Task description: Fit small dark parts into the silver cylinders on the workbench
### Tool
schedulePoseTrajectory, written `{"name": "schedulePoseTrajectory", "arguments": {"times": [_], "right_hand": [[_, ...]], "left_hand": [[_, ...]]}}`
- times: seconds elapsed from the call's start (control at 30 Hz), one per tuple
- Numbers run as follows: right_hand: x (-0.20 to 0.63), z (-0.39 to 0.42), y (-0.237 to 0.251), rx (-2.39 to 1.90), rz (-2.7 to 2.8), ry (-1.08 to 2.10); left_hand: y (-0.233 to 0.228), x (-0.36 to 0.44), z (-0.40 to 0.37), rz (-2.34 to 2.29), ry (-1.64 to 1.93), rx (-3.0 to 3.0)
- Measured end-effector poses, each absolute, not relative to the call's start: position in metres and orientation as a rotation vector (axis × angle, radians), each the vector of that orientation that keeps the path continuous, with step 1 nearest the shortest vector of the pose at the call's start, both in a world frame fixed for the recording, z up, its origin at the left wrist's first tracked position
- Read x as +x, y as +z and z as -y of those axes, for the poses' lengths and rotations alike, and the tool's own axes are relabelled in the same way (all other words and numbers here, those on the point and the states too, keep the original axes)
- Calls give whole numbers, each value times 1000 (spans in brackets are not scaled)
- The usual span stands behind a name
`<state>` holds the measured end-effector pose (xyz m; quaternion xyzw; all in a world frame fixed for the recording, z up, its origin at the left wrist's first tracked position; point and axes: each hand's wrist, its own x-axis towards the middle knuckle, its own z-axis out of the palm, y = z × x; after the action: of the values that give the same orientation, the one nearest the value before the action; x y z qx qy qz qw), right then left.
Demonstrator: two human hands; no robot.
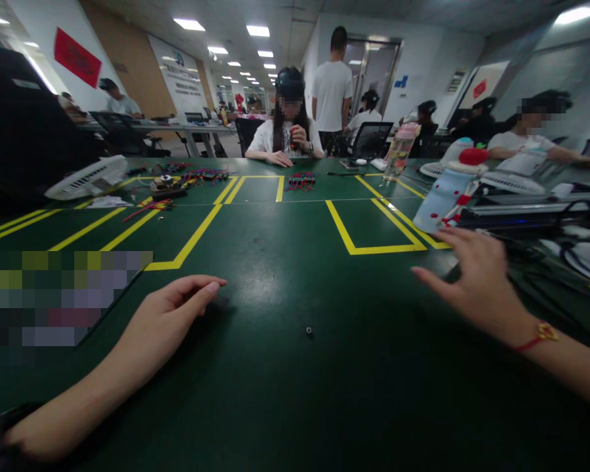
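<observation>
Curling its thumb toward the forefinger until the tips look close together, the person's left hand is at the left over the dark green table; whether anything is pinched there cannot be told. The right hand is palm down with its thumb and fingers spread apart, gripping nothing, and a red bracelet with a gold charm circles its wrist. Between the two hands, well apart from both, a small dark ring-shaped piece sits on the bare tabletop with its hole showing. Just beyond the right fingertips stands a pale blue bottle with a red top, tilted in the view; whether the fingers touch it is unclear. Black cables tangle to the right of that hand. Yellow tape marks outlines across the far half of the table. Bundles of coloured wires lie near the far edge, with a white fan off to the left and a clear bottle with a pink lid to the right. Across the table sits a co-worker, one hand flat on the surface, the other raised around something orange.
</observation>
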<state>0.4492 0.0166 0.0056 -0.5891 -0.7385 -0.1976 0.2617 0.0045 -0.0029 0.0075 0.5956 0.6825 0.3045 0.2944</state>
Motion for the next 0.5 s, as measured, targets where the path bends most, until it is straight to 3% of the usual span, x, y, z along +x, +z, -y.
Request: {"name": "schedulePoseTrajectory", "arguments": {"times": [0.1, 0.23, 0.37, 0.5], "right_hand": [[368, 0, 8, -1323, 2409, 66], [304, 7, 6, -1054, 2593, 387], [331, -9, 16, -1106, 2428, 322], [420, -23, 38, -1426, 2174, -217]], "left_hand": [[13, 8, 4, -1860, 762, 1576], [19, 10, 7, -1902, 705, 1571], [20, 12, 7, -1916, 697, 1582], [18, 13, 5, -1918, 686, 1584]]}}
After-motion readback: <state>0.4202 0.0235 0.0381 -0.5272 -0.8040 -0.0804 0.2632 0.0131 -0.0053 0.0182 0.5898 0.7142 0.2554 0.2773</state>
